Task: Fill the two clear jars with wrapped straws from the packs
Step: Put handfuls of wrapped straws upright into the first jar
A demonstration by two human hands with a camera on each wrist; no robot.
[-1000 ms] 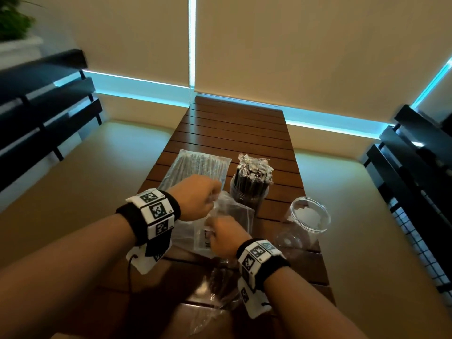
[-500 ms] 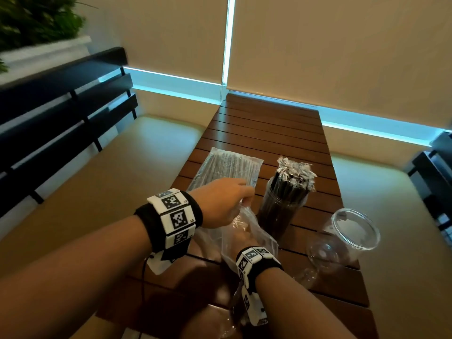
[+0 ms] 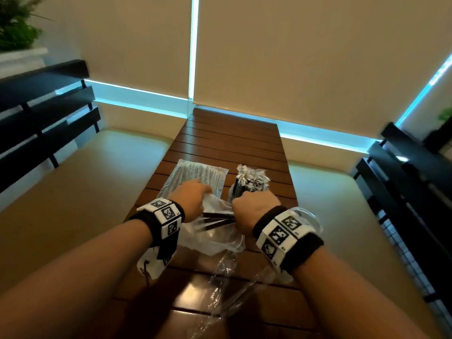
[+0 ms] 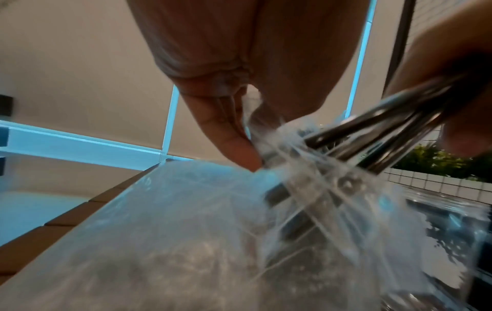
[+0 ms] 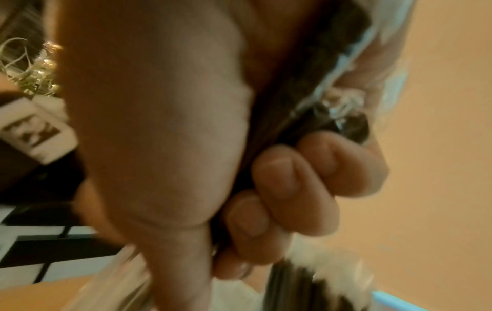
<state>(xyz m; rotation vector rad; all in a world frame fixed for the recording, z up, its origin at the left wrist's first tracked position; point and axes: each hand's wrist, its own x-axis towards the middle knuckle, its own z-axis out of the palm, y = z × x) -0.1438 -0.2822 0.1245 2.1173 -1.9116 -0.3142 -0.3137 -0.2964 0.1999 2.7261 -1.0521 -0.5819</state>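
Observation:
My left hand pinches the mouth edge of an open clear pack on the wooden table. In the left wrist view its fingertips hold the pack's film. My right hand grips a bundle of dark wrapped straws that sticks halfway out of the pack. The right wrist view shows its fingers curled round those straws. A clear jar full of straws stands just beyond my right hand. The second jar is mostly hidden behind my right wrist.
A sealed pack of straws lies flat beyond my left hand. Crumpled clear film lies on the table's near end. Dark slatted benches flank the narrow table on both sides. The table's far half is bare slats.
My right hand, which was inside the open pack, has come out to the right with a bundle of straws. My left hand keeps hold of the pack.

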